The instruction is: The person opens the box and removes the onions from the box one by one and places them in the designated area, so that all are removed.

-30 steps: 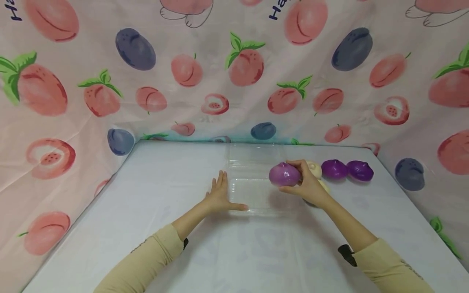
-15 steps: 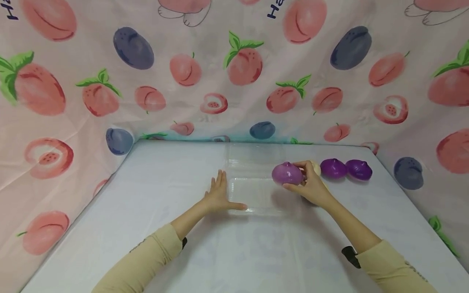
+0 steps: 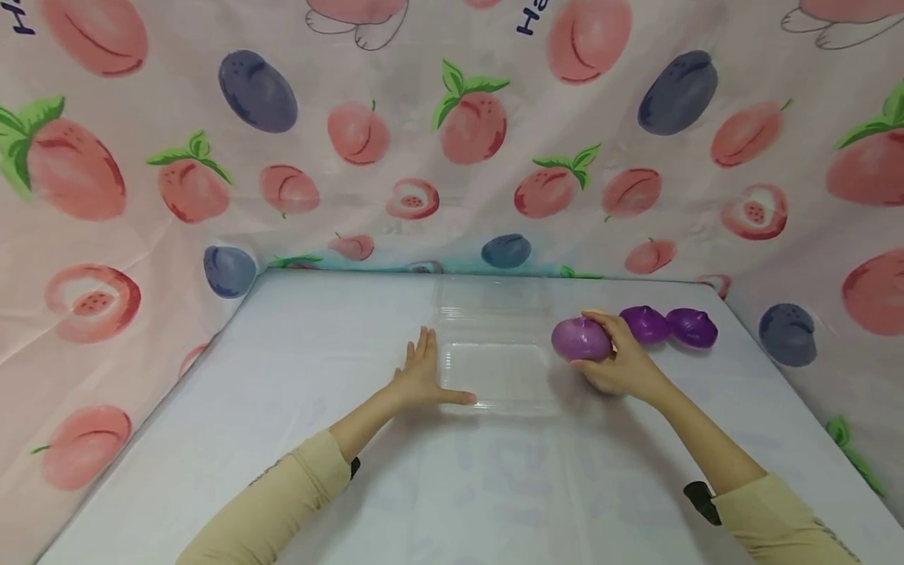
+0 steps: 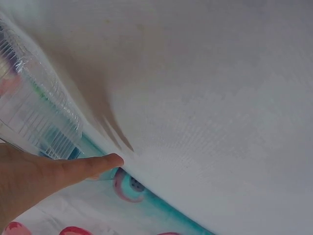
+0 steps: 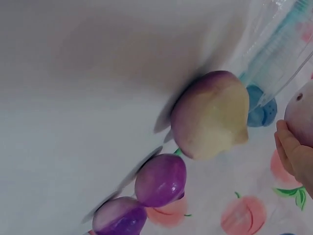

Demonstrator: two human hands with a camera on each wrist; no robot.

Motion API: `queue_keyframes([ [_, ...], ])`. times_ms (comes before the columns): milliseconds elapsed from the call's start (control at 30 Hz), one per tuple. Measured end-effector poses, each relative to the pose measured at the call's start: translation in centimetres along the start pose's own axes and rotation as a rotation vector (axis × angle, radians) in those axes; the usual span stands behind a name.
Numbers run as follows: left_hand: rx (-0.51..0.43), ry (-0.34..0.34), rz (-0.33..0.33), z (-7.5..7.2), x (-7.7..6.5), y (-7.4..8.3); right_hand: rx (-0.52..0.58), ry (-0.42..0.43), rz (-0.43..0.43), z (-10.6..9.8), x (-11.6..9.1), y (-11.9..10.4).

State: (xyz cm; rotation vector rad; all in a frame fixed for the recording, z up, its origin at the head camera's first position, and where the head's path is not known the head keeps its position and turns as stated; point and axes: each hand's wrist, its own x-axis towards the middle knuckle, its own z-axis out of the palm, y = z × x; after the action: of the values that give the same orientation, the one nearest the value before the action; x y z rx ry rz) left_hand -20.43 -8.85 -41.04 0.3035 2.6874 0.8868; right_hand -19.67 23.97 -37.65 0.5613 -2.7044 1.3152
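My right hand (image 3: pixel 623 365) grips a light purple onion (image 3: pixel 581 340), thumb below and fingers over its far side. It is held just off the right edge of a clear plastic box (image 3: pixel 494 378), whose lid (image 3: pixel 494 297) lies folded back. In the right wrist view this onion shows only partly at the right edge. My left hand (image 3: pixel 418 384) rests against the box's left side, fingers straight and thumb spread along the front rim. A cream-and-purple onion (image 5: pixel 210 117) sits on the table, mostly hidden behind my right hand in the head view.
Two darker purple onions (image 3: pixel 644 325) (image 3: pixel 692 328) lie side by side at the back right of the white table (image 3: pixel 339 479). A fruit-printed cloth (image 3: pixel 424 118) hangs behind the table and at both sides.
My right hand has moved right with the purple onion, from over the box's right part to beyond its edge, covering more of the pale onion. The left hand has stayed in place.
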Motion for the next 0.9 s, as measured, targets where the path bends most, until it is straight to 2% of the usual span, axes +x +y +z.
queue_keyframes([
  [267, -0.02, 0.008, 0.002, 0.0, -0.1, -0.3, -0.048, -0.02, 0.027, -1.3, -0.7, 0.6],
  [600, -0.003, 0.015, -0.003, 0.0, -0.1, 0.2, -0.122, 0.031, -0.004, -2.9, -2.1, 2.0],
  [900, 0.005, 0.0, -0.003, -0.1, -0.1, 0.2, -0.183, 0.033, 0.057, -4.7, -3.1, 2.9],
])
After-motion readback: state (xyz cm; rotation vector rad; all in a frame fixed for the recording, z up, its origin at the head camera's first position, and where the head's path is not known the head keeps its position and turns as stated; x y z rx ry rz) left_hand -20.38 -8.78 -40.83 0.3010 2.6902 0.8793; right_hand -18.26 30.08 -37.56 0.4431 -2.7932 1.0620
